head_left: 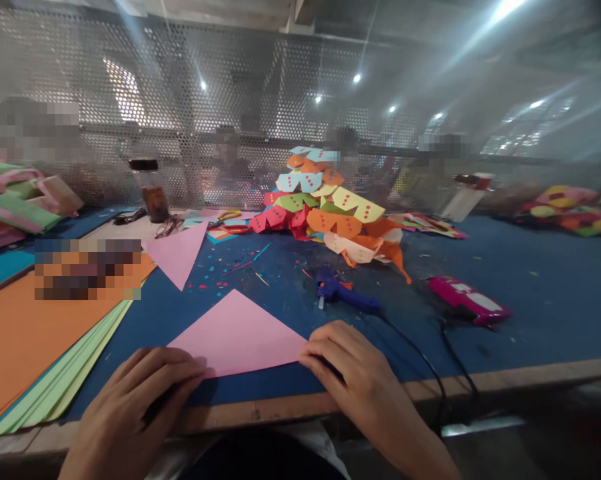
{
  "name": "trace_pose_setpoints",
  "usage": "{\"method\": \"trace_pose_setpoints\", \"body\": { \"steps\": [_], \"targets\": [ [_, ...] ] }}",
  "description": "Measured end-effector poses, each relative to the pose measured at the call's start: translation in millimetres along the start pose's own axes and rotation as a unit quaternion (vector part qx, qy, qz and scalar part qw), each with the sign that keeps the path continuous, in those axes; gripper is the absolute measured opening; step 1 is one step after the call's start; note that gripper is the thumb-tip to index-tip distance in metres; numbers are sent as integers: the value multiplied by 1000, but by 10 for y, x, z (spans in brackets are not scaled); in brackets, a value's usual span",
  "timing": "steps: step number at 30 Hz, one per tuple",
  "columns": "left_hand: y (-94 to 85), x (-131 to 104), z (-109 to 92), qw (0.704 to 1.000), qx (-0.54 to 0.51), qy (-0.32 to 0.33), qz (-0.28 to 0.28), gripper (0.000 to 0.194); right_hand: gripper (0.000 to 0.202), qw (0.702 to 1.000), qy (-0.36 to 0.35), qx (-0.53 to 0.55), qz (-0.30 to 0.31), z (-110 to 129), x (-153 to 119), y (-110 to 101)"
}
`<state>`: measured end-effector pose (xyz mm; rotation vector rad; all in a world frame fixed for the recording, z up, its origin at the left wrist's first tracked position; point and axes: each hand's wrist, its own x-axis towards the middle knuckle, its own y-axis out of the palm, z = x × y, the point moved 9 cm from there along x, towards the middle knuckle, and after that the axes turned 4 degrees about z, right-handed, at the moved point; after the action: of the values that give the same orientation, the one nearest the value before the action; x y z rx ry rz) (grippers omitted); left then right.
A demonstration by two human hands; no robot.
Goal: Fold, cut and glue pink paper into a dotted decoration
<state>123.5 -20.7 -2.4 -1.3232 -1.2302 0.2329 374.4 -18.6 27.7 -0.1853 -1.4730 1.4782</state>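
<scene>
- The pink triangle (238, 337) lies near the front edge of the blue surface (540, 280), its long side toward that edge and its peak pointing away.
- Left hand (135, 400): the fingers are closed on the triangle's left corner.
- Right hand (355, 373): the fingers pinch the triangle's right corner.
- A second pink sheet (179, 257) sits just beyond the triangle, to its left, with one point facing the front edge.
- Orange paper (25, 327) and green sheets (83, 367) are stacked at the front left corner.
- A blue glue gun (348, 293) lies right of the triangle; its cord runs over the front edge.
- Farther right is a magenta device (468, 300) with white panels, beside another black cord (458, 360).
- Toward the far edge stand a dark-lidded jar (154, 193), left, and a heap of cut, dotted paper pieces (330, 213), near the middle.
- Small coloured scraps (235, 263) are scattered between the second sheet and the glue gun.
</scene>
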Motion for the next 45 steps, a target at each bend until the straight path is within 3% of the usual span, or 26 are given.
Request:
{"method": "trace_pose_setpoints", "body": {
  "steps": [15,28,36,45],
  "targets": [
    [67,-27,60,1000,14,12,4,28,8,998,38,35,19,-16,5,-1],
    [59,54,-3,1000,18,21,6,29,19,996,3,-84,37,56,69,65],
    [56,84,-55,999,20,31,11,28,16,999,22,-29,6,-8,40,26],
    [58,128,-101,999,25,34,-2,25,9,999,43,16,15,-52,28,24]
  ]
}}
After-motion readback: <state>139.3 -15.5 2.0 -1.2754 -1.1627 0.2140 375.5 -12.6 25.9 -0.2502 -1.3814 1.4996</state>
